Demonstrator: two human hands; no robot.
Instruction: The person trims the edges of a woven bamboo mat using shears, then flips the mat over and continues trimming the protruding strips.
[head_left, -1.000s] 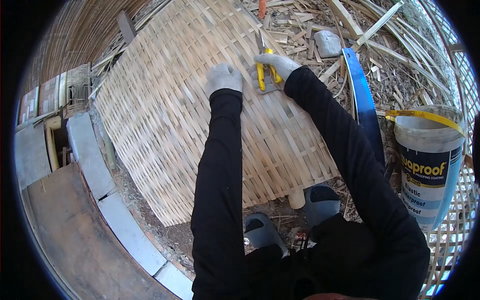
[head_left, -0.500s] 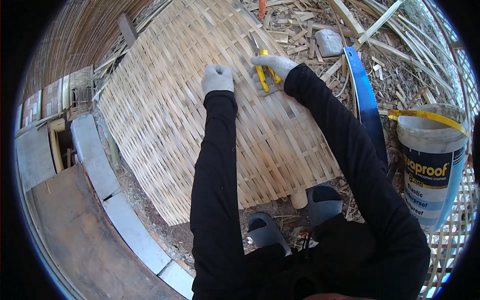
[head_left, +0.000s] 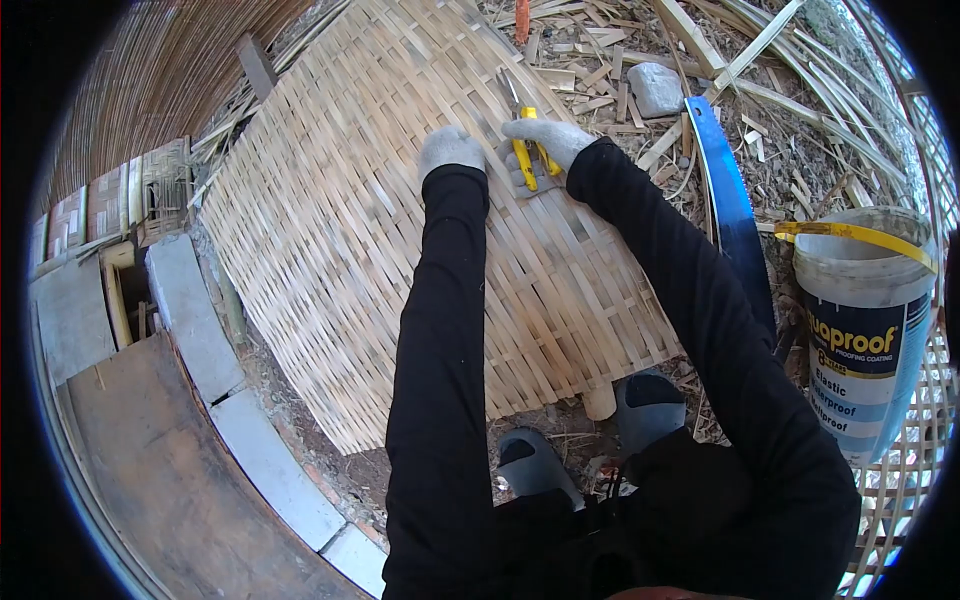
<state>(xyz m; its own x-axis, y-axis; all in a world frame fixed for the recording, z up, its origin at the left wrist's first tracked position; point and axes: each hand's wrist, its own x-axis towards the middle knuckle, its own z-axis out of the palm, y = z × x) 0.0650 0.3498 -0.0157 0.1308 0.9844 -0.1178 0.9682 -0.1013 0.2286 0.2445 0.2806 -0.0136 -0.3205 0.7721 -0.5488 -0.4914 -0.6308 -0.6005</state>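
A woven bamboo mat (head_left: 330,220) lies spread out in front of me, made of pale split strips. My right hand (head_left: 560,140), in a light grey glove, is closed around yellow-handled snips (head_left: 524,160) with narrow metal blades pointing away from me. The snips are above the mat's upper right part. Just left of them my left hand (head_left: 452,148), also gloved, is curled closed at the mat's surface. Its fingers are mostly hidden, so whether a strip is in them does not show.
On the right are a hand saw (head_left: 728,190) with a blue blade and a white bucket (head_left: 865,320) with a yellow handle. A stone (head_left: 657,90) lies among bamboo offcuts. Grey blocks (head_left: 270,470) edge a brown board (head_left: 150,450) at left.
My left hand has shifted a little to the right, closer to the snips, and its wrist has turned. The right hand and the snips have stayed nearly still.
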